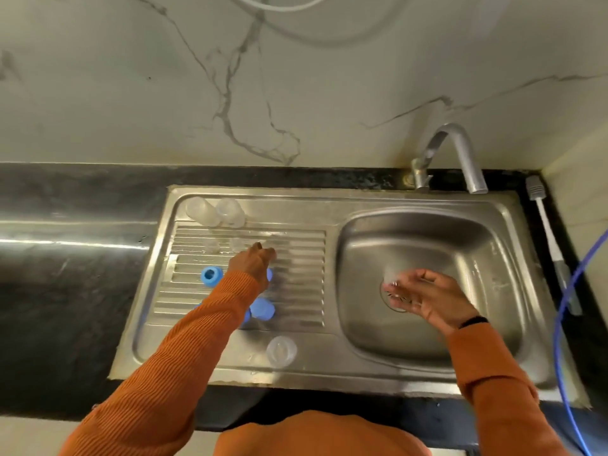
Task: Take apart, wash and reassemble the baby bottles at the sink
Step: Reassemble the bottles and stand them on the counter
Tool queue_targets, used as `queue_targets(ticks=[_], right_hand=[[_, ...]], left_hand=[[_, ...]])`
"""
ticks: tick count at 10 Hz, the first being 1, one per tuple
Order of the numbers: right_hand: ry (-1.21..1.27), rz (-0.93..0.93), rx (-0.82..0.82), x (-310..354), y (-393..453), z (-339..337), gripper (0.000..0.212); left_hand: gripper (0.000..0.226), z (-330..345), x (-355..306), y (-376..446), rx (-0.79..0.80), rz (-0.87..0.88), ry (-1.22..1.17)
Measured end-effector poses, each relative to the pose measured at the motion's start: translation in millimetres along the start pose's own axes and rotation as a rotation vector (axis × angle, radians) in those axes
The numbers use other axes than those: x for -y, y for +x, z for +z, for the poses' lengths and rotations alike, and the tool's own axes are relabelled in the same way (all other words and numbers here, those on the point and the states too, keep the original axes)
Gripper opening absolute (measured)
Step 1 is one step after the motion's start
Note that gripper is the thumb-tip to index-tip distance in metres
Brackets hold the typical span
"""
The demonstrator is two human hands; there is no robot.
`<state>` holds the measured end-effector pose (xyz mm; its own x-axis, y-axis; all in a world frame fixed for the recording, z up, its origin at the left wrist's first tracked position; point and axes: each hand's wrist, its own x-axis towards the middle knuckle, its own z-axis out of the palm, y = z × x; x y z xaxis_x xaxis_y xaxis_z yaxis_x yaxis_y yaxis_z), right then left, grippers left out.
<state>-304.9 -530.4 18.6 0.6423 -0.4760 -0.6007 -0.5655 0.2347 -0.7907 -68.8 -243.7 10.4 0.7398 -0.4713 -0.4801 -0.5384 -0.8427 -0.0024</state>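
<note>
I see my left hand [255,263] over the ribbed drainboard [296,258], fingers curled down among clear nipples [212,246]; whether that grip holds one I cannot tell. My right hand [424,299] pinches a clear, blurred part above the sink [427,232] drain. Two bottles [214,210] lie at the drainboard's far edge.

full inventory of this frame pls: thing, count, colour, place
clear bottles: 2, far-left corner of the drainboard
blue rings or caps: at least 3, some hidden by the left arm, mid drainboard
clear cap: 1, near edge of the drainboard
sink: 1, steel, basin on the right
tap: 1, chrome, behind the basin
brush: 1, white and grey, right of the sink
blue hose: 1, far right
left hand: over the drainboard, grip unclear
right hand: over the drain, fingers relaxed around a small clear part, blurred
</note>
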Motion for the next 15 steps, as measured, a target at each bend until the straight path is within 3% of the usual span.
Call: queue_targets(ticks=[1, 3, 4, 5, 6, 7, 8, 9, 10, 11, 12, 13, 14, 15], right_hand=[[-0.651, -0.134, -0.427, -17, 7, 18, 0.012], [-0.321, -0.143, -0.369, -15, 2, 31, 0.017], [0.138, -0.085, -0.238, 6, -9, 30, 0.023], [0.43, -0.191, -0.068, 41, -27, 13, 0.022], [0.664, -0.329, 0.218, 69, -47, -23, 0.019], [0.836, -0.276, 0.325, 62, -44, -52, 0.016], [0.233, 0.013, -0.105, 23, -13, -52, 0.013], [-0.755, 0.029, -0.42, -13, 3, -53, 0.006], [-0.368, -0.199, -0.36, -8, 11, -76, 0.011], [0.348, -0.17, 0.081, 13, 3, -99, 0.022], [0.475, 0.052, 0.174, 9, 10, -108, 0.017], [-0.537, 0.057, -0.137, -11, 15, -103, 0.006], [-0.038, -0.088, -0.035, -14, 12, -111, 0.017], [0.588, -0.056, 0.217, -9, -4, -121, 0.03]], left_hand=[[0.049, 5, 4, 2, 0.0, 0.007, 0.058], [0.041, -4, -1, 0, -0.081, 0.07, -0.064], [0.04, -32, -32, -9, -0.145, 0.176, -0.58], [0.034, -68, -81, -18, 0.012, 0.241, -1.257], [0.044, -90, -122, -26, 0.382, 0.311, -1.907], [0.04, -77, -155, -33, 0.604, 0.448, -2.263], [0.027, -32, -184, -27, 0.237, 0.277, -1.594], [0.03, -4, -203, -22, -0.087, 0.274, -0.757], [0.031, -13, -202, -17, -0.112, 0.237, -1.127], [0.04, -28, -205, -24, 0.33, 0.289, -1.765], [0.048, -19, -217, -33, 0.113, 0.154, -1.435], [0.045, 4, -226, -36, -0.199, 0.093, -0.819], [0.043, 4, -226, -42, -0.274, 0.234, -0.887], [0.046, 9, -228, -51, -0.41, 0.199, -0.677]])
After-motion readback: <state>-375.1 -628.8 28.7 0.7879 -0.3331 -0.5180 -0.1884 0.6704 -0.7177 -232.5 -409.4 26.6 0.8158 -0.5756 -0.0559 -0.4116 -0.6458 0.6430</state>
